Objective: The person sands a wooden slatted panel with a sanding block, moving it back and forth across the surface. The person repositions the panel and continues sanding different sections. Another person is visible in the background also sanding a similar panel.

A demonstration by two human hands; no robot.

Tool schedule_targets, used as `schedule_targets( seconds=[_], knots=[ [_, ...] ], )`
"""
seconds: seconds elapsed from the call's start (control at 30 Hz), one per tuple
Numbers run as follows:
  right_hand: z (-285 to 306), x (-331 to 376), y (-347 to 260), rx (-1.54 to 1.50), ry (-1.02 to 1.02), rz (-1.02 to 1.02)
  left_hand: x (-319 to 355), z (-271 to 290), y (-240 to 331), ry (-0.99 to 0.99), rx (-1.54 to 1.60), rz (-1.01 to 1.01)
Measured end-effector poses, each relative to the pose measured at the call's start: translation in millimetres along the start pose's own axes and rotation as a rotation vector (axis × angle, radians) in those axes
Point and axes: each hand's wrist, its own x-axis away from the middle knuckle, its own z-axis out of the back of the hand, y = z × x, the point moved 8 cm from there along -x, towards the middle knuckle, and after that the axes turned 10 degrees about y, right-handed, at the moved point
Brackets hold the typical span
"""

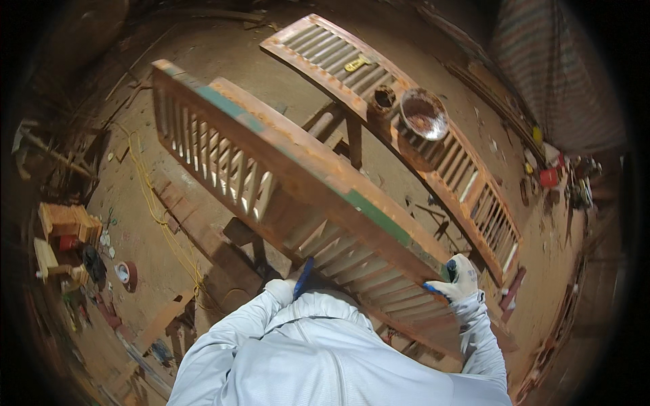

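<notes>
A long reddish-brown wooden louvered shutter [298,193], with green patches along its upper edge, is tilted up on its side in front of me. My right hand [462,279], in a white glove with a blue palm, is closed around the upper edge near its right end. Close to my body, my left hand [288,287] grips the lower edge, its gloved fingers partly hidden. Another orange-brown wooden edge [305,149] runs right behind the shutter; I cannot tell if it is a separate panel.
Beyond lies a second louvered shutter [467,183], bearing a metal bowl [424,115], a small can [384,98] and a yellow object [356,63]. A yellow cord [145,183] crosses the ground at left, near a tape roll [126,273] and a wooden stool [66,223]. A red container [549,177] stands at right.
</notes>
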Motion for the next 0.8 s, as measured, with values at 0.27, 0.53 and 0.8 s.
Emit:
schedule_targets(
  seconds=[0.27,0.53,0.8],
  knots=[
    [11.9,82.6,-77.2,0.220,0.112,0.239,23.4,31.9,-30.0,0.018,-0.055,0.073],
    [-1.0,131.4,-140.3,0.304,-0.221,0.405,34.7,54.4,-42.6,0.026,-0.085,0.075],
    [-27.6,138.8,-151.7,0.192,-0.481,0.528,53.3,82.8,-51.9,0.090,-0.080,0.069]
  ],
)
